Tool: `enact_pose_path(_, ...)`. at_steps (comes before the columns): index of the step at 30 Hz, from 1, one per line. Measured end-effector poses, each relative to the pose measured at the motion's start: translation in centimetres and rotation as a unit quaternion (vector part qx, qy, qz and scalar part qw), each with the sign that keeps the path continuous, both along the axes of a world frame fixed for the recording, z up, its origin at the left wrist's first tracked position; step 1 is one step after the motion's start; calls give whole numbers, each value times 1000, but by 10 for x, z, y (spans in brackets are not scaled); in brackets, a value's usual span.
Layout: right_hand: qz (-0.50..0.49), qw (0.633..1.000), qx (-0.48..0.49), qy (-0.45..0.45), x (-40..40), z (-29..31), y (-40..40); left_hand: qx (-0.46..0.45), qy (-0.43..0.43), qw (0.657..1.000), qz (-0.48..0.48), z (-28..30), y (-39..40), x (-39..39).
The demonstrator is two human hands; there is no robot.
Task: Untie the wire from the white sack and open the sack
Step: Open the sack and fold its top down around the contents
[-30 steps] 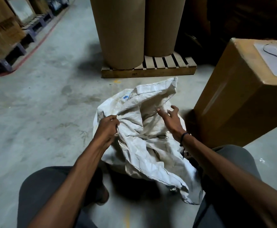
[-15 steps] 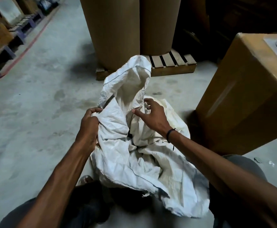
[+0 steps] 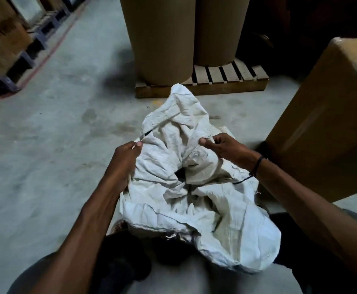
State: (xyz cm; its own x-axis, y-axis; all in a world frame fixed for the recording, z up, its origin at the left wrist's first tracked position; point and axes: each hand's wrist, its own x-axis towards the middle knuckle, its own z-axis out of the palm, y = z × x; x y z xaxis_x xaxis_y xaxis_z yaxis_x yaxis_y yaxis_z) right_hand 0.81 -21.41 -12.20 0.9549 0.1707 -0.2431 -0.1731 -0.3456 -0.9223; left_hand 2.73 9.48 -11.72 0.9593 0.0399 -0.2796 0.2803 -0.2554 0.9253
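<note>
The white woven sack [image 3: 194, 200] lies crumpled on the concrete floor between my knees. Its top stands up in loose folds, with a small dark gap showing near the middle. My left hand [image 3: 123, 161] grips the sack's left edge between thumb and fingers. My right hand [image 3: 224, 146] pinches a fold of the sack's rim on the right. No wire shows on the sack. A dark cord hangs from the band on my right wrist.
A large brown carton [image 3: 326, 124] stands close on the right. Two tall cardboard drums [image 3: 162, 39] sit on a wooden pallet [image 3: 226, 81] just beyond the sack. Stacked boxes on dark pallets [image 3: 1, 39] line the far left. Bare concrete floor [image 3: 56, 134] spreads to the left.
The sack's raised top has dropped lower and spread. My hands have moved apart, each now holding one side of the rim, and the right hand has closed from spread fingers to a pinch.
</note>
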Motion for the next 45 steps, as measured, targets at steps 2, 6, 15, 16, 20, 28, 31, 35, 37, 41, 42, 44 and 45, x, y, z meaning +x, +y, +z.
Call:
enact_pose_path(2,-42,998,35,40,-2,8,-5,-48,32,998,41,0,13,2)
enact_pose_path(6,-197,925,278,167,5,-3,-26,-116,58,985,113,10,24,-1)
enact_pose_path(15,-165,981,66,-83,3,10,-1,390,-112,914,21,18,-2,-5)
enact_pose_path(16,-144,983,15,-115,2,9,2,381,-116,917,-1,16,-5,-5)
enact_pose_path(20,-111,961,-132,-218,7,-5,11,362,-186,910,-80,11,-23,-6)
enact_pose_path(28,-98,927,-171,-318,16,-15,23,378,-121,909,-130,-14,-62,-18)
enact_pose_path(31,-82,944,-136,-288,18,-15,30,351,-100,927,-89,-15,-65,-16)
enact_pose_path(35,-92,973,-40,-207,25,-5,26,307,-100,943,-84,-5,-59,-9)
enact_pose_path(37,-119,979,3,-167,27,-2,18,249,-99,957,-110,3,-53,-4)
enact_pose_path(41,-162,981,55,-89,29,1,1,-24,-7,999,-23,10,-44,10)
enact_pose_path(42,-165,982,44,-80,29,1,1,-70,8,997,-1,9,-43,11)
enact_pose_path(44,-172,977,-53,-117,29,-5,3,-75,4,997,13,6,-45,11)
enact_pose_path(45,-179,965,-120,-150,28,-8,5,-53,-15,998,14,7,-45,10)
